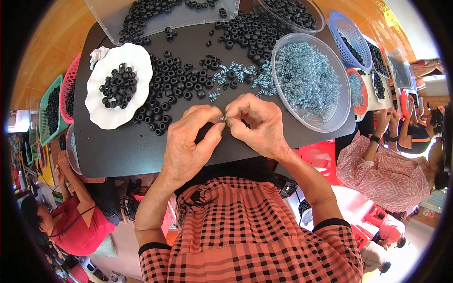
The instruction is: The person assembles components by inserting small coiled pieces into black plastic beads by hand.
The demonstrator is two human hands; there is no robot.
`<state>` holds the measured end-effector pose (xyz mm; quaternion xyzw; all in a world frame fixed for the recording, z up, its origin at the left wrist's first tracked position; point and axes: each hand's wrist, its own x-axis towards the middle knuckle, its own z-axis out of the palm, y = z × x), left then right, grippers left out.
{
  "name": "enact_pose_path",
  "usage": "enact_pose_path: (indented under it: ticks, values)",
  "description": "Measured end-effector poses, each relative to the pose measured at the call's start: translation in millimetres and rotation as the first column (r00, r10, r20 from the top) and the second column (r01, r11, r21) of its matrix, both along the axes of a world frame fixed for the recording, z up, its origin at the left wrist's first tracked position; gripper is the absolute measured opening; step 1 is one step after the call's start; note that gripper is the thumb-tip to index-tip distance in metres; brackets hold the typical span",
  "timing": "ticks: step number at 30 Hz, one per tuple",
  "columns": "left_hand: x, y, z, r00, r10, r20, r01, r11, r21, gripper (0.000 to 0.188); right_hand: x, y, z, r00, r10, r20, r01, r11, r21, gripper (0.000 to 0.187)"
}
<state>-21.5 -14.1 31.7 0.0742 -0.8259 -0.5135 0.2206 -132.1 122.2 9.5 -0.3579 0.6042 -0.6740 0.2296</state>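
My left hand (188, 139) pinches a small metal coil spring (222, 119) between thumb and forefinger, above the near part of the dark table. My right hand (258, 123) meets it from the other side, its thumb and forefinger closed at the spring's right end. Whether a black piece is also between the right fingertips is hidden. Just beyond my hands lie loose black ring-shaped plastic pieces (177, 80) and a scatter of similar bluish springs (233, 73). A clear round tub (347, 94) full of springs stands right of my right hand.
A white scalloped plate (96, 111) with black parts sits on the left of the dark table (113, 155). A clear bin (188, 21) of black rings is at the back, beside another clear bowl (321, 28). People work at tables on both sides, near a blue basket (337, 21).
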Motion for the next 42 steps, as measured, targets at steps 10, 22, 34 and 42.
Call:
enact_pose_path:
  ticks: [10, 22, 34, 42]
  values:
    - [0.1, -0.5, -4.5, 0.998, 0.025, -0.058, -0.029, 0.997, -0.069, 0.02, -0.4, 3.3, 4.6, 0.999, 0.048, -0.025, -0.045, 0.995, 0.089, 0.017]
    - [1.2, 2.7, -6.7, 0.998, 0.058, 0.004, -0.058, 0.994, 0.089, 0.012, -0.9, 1.3, 2.0, 0.982, 0.04, -0.184, -0.033, 0.999, 0.04, 0.017]
    - [2.6, 5.1, -9.5, 0.997, 0.047, -0.06, -0.049, 0.998, -0.034, 0.02, -0.6, 3.7, 3.3, 0.997, 0.045, -0.07, -0.039, 0.995, 0.087, 0.014]
    - [3.1, 3.1, -8.0, 0.998, 0.004, 0.07, -0.029, 0.934, 0.357, 0.017, 1.4, -2.2, 0.2, 0.998, -0.002, -0.067, 0.003, 1.0, 0.023, 0.014]
